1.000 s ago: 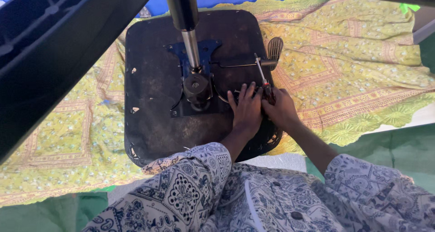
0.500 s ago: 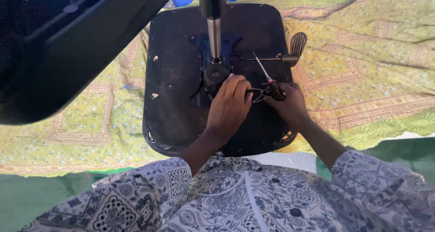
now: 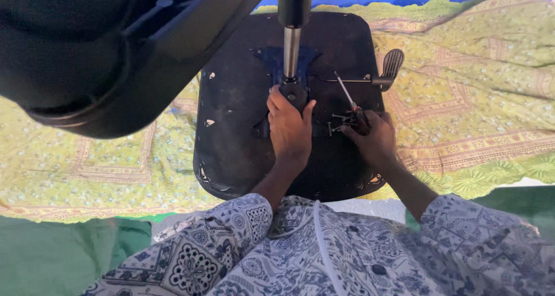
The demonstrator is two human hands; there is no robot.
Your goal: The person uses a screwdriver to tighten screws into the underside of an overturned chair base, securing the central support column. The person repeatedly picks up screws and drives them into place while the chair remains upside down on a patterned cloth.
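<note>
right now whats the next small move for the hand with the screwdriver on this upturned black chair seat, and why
Probably tip the slim metal-shafted screwdriver down onto the small fastener cluster beside the right hand: its shaft points up and away, while the left hand braces the black mechanism plate at the steel column.

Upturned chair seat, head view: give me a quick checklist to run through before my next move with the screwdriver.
1. Left hand braces the mechanism at the column's foot: ok.
2. Right hand grips the screwdriver: ok.
3. Screwdriver tip seated in a screw: cannot tell, the hand hides it.
4. Chair seat lies flat on the patterned cloth: ok.
5. Lever clear of both hands: ok.
</note>
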